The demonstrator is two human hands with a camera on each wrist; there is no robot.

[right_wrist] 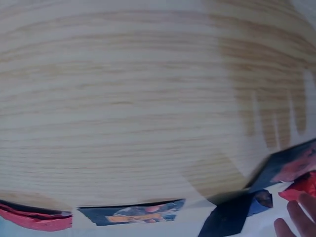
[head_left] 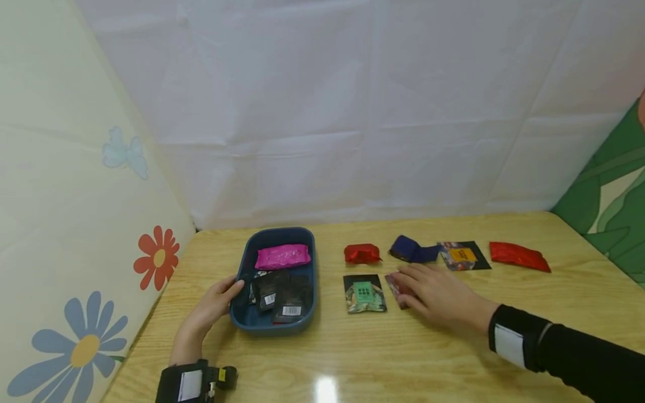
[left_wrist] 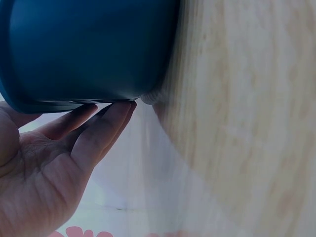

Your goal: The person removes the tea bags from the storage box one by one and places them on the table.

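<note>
My left hand holds the left side of a dark blue plastic bin, thumb at the rim and fingers against the outer wall, seen close in the left wrist view. Inside lie a pink packet and several black packets. My right hand bends over a dark reddish packet, fingers on its far side and thumb on the near side. The right wrist view shows this packet tilted up, with fingertips low at the right edge. My palm hides much of it in the head view.
Left of the right hand lies a black and green packet. Behind stand a row of a red packet, a navy packet, a black packet with an orange label and a long red packet. A white sheet backs the table.
</note>
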